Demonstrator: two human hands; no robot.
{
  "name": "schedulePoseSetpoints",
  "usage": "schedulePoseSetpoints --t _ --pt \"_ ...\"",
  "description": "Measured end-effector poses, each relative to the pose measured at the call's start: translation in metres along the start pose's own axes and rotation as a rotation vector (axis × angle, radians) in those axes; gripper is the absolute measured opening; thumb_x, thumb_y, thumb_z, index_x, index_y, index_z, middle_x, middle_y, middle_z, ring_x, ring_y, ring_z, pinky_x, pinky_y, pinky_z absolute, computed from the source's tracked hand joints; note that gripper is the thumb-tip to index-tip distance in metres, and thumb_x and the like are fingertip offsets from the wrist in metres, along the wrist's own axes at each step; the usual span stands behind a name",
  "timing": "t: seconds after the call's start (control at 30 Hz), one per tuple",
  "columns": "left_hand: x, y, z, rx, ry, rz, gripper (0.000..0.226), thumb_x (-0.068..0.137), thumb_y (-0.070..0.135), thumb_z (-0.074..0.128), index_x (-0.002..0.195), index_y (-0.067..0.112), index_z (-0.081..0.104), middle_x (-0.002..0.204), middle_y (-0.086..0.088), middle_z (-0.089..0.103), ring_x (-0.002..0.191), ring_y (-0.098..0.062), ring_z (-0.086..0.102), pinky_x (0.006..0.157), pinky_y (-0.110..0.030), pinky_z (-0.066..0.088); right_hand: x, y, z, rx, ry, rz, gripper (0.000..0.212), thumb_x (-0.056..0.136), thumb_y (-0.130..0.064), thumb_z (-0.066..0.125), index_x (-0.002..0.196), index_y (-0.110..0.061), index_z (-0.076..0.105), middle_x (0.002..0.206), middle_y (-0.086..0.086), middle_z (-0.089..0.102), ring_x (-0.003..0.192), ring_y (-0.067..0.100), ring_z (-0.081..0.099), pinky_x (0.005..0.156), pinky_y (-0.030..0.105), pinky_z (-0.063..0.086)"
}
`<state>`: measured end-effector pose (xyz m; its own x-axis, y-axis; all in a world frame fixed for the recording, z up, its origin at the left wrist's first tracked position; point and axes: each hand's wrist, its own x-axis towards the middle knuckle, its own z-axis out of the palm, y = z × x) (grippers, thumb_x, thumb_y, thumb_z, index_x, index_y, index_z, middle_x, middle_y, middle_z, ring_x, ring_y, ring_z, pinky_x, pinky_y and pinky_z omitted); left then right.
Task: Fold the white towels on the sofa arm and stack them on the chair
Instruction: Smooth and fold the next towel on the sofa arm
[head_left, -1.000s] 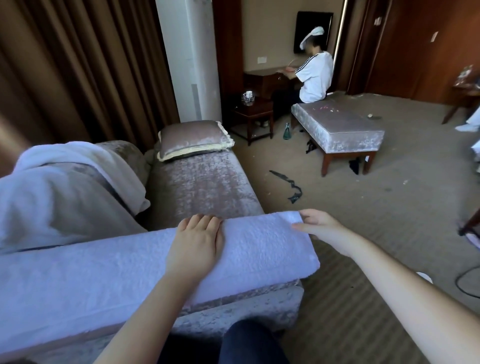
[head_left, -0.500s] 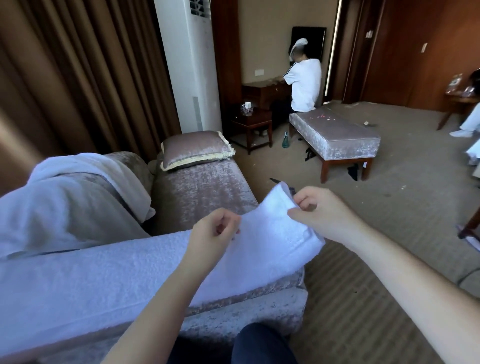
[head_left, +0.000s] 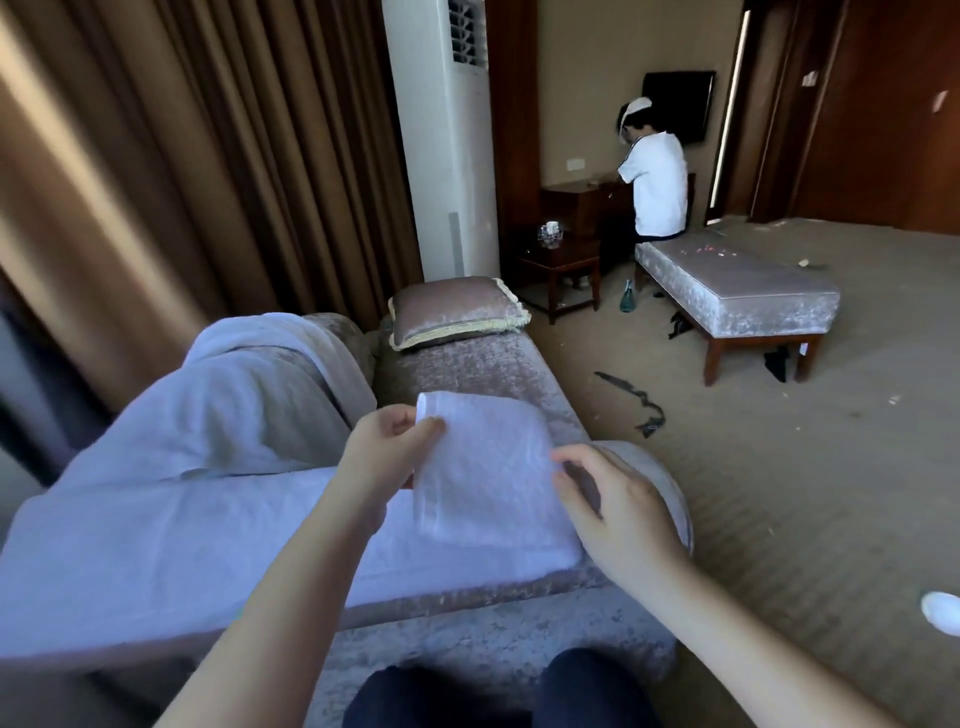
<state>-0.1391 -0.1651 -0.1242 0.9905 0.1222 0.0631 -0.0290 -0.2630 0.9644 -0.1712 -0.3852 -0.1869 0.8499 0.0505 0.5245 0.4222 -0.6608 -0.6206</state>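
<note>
The towel (head_left: 483, 467) lies along the sofa arm (head_left: 519, 623) at lower centre, its end turned back. A corner is pinched by the left hand (head_left: 384, 457); the right hand (head_left: 618, 519) is held beside the fold, fingers (head_left: 576, 462) loosely spread. Judged soft, light and limp, it is best gripped at corners.

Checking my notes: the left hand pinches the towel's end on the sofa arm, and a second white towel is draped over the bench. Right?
Not quite. In the head view the second white towel is draped over the sofa's back, not the bench. The left hand does pinch the towel's end on the sofa arm.
</note>
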Motion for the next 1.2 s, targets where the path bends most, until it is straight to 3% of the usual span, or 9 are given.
schedulePoseSetpoints --t 0.17,0.37,0.43,0.5,0.6,0.7,0.87,0.97,1.2 --pt "0.000 -0.004 -0.042 0.041 0.067 -0.032 0.028 0.074 0.030 0.059 0.074 0.003 0.058 0.071 -0.006 0.049 0.067 -0.019 0.048 0.064 -0.035 0.041 0.016 -0.015 0.029 -0.101 -0.276 -0.050 0.069 0.090 -0.061 0.036 0.149 -0.026 0.031 0.156 -0.014 0.023 0.144 0.005 0.018 0.114 0.020 0.015" --pt "-0.001 -0.041 -0.081 0.153 0.217 -0.152 0.016 0.072 0.023 0.057 0.064 0.010 0.053 0.057 0.000 0.050 0.061 -0.026 0.046 0.055 -0.032 0.040 0.013 -0.018 0.078 -0.388 -0.432 -0.175 0.092 0.078 -0.078 0.004 0.155 -0.026 0.005 0.158 -0.014 -0.014 0.144 0.004 -0.020 0.121 0.033 -0.006" --pt "-0.003 -0.059 -0.084 0.288 0.224 -0.158 0.026 0.074 0.024 0.059 0.097 0.013 0.067 0.080 -0.003 0.068 0.077 -0.029 0.063 0.067 -0.039 0.053 0.010 -0.008 0.089 -0.440 -0.377 -0.240 0.088 0.086 -0.077 0.009 0.155 -0.022 0.017 0.160 -0.010 -0.002 0.147 0.006 -0.013 0.119 0.034 0.000" --pt "-0.007 -0.072 -0.078 0.454 0.316 -0.043 0.043 0.081 0.014 0.064 0.124 0.014 0.055 0.103 -0.001 0.063 0.087 -0.026 0.060 0.068 -0.037 0.048 0.010 -0.002 0.094 -0.424 -0.371 -0.246 0.087 0.088 -0.077 0.010 0.154 -0.022 0.021 0.161 -0.010 0.003 0.147 0.005 -0.011 0.118 0.034 0.000" --pt "-0.010 -0.077 -0.066 0.919 0.479 0.455 0.058 0.075 0.005 0.066 0.131 0.009 0.051 0.125 -0.010 0.055 0.101 -0.033 0.055 0.073 -0.038 0.046 0.015 -0.002 0.091 -0.376 -0.392 -0.266 0.094 0.080 -0.082 0.002 0.155 -0.028 0.010 0.159 -0.017 -0.008 0.143 -0.001 -0.022 0.118 0.029 -0.009" --pt "-0.004 -0.086 -0.046 1.039 0.362 0.734 0.043 0.087 0.022 0.052 0.127 0.008 0.059 0.132 -0.010 0.059 0.118 -0.031 0.055 0.094 -0.045 0.048 0.020 -0.008 0.090 -0.371 -0.388 -0.251 0.101 0.074 -0.082 -0.011 0.154 -0.028 0.016 0.160 -0.017 0.000 0.143 -0.001 -0.016 0.117 0.028 -0.009" --pt "0.003 -0.120 -0.030 1.162 0.117 0.646 0.059 0.104 0.045 0.020 0.134 0.011 0.058 0.138 -0.006 0.057 0.129 -0.028 0.053 0.105 -0.052 0.039 0.029 -0.015 0.111 -0.483 -0.251 -0.201 0.082 0.097 -0.064 0.004 0.137 -0.011 0.053 0.145 0.004 0.050 0.137 0.024 0.042 0.113 0.041 0.029" --pt "0.008 -0.124 -0.031 1.168 0.137 0.667 0.060 0.103 0.048 0.020 0.137 0.014 0.055 0.141 -0.004 0.055 0.132 -0.026 0.049 0.109 -0.048 0.032 0.027 -0.005 0.119 -0.458 -0.171 -0.203 0.066 0.098 -0.057 0.026 0.136 -0.011 0.055 0.142 0.004 0.052 0.136 0.026 0.044 0.107 0.048 0.037" --pt "0.003 -0.125 -0.027 1.163 0.207 0.692 0.054 0.102 0.043 0.030 0.138 0.012 0.055 0.141 -0.006 0.054 0.133 -0.027 0.048 0.112 -0.048 0.029 0.024 0.004 0.116 -0.235 -0.151 -0.237 0.066 0.098 -0.059 0.030 0.142 -0.013 0.045 0.150 -0.001 0.042 0.142 0.019 0.031 0.115 0.043 0.028"
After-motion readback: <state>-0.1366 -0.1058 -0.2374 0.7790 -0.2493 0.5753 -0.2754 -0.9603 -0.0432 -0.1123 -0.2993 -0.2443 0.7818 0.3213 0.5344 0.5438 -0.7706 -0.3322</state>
